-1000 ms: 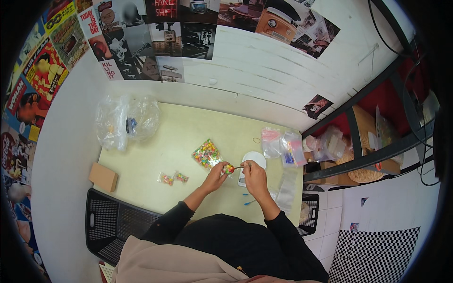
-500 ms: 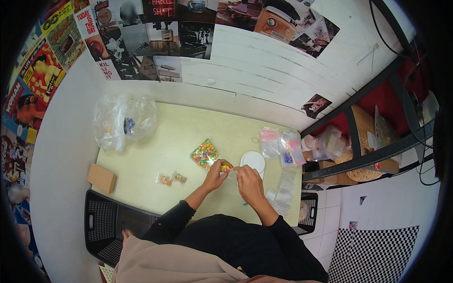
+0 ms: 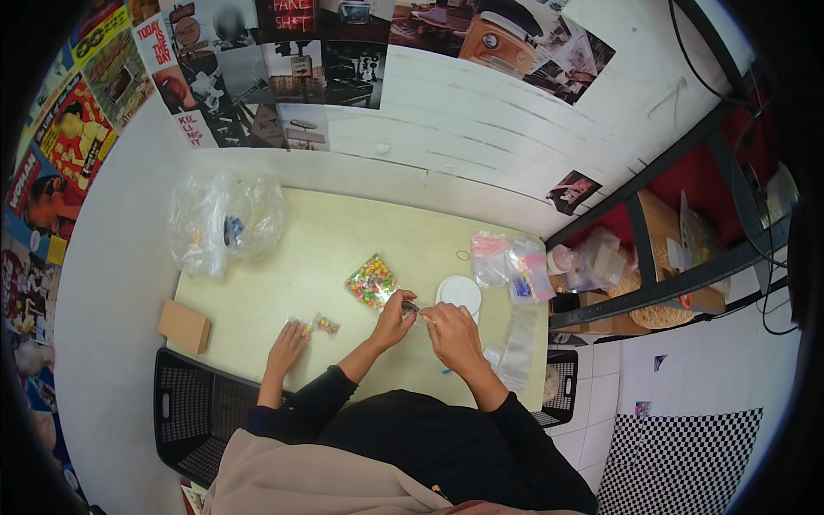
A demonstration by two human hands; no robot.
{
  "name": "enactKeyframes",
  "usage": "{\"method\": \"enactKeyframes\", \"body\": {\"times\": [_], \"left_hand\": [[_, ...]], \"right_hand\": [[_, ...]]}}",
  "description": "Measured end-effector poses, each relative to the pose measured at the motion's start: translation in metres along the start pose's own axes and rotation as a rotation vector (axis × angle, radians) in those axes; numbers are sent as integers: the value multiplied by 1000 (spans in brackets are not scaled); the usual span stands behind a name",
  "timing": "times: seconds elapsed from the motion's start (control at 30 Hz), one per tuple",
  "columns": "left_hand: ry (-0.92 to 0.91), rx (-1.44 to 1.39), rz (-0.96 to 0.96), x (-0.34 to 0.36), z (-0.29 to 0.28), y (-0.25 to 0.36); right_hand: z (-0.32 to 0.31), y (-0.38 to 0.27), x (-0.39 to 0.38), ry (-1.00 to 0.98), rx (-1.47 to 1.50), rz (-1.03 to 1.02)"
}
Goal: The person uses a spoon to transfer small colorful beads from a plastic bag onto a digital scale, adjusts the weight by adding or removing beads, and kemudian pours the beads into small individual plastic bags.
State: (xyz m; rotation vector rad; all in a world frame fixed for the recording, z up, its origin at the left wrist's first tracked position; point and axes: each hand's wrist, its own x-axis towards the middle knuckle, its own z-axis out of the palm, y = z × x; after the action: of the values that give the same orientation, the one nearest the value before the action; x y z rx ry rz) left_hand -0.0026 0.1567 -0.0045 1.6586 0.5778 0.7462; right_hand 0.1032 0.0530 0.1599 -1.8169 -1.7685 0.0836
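Note:
In front of my body, both hands work close together over the table. My left hand (image 3: pixel 393 321) is closed around a small clear plastic bag (image 3: pixel 411 306), whose contents are mostly hidden by fingers and glare. My right hand (image 3: pixel 455 335) pinches the same bag at its right end. Just beyond my left hand lies a larger clear bag (image 3: pixel 372 280) full of small colourful candies. Farther left, two small candy packets (image 3: pixel 326 324) lie together, and another person's hand (image 3: pixel 288 347) in a dark sleeve rests over the left one, partly covering it.
A white round lid (image 3: pixel 459 293) lies beyond my right hand. Clear plastic bags (image 3: pixel 518 343) and packs of bags (image 3: pixel 528 271) are at the right. A large clear bag (image 3: pixel 255 215), a brown box (image 3: pixel 184 326) and a black crate (image 3: pixel 184 412) are on the left. Shelving (image 3: pixel 644 300) borders the right.
Another person's hand has come in from the lower left onto the small packets. The bag in my hands has turned, so its colourful candies no longer show clearly.

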Motion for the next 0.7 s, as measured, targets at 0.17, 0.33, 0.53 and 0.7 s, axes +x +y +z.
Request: {"method": "enactKeyframes", "body": {"times": [0.17, 0.33, 0.53, 0.7], "left_hand": [[30, 157, 144, 1, 4, -13], [39, 110, 81, -6, 9, -13], [181, 86, -57, -25, -28, -28], [278, -29, -221, -50, -50, -61]], "right_hand": [[-4, -2, 4, 32, -26, -1], [-2, 2, 1, 16, -2, -10], [-1, 36, -23, 270, 97, 399], [59, 65, -72, 164, 78, 517]]}}
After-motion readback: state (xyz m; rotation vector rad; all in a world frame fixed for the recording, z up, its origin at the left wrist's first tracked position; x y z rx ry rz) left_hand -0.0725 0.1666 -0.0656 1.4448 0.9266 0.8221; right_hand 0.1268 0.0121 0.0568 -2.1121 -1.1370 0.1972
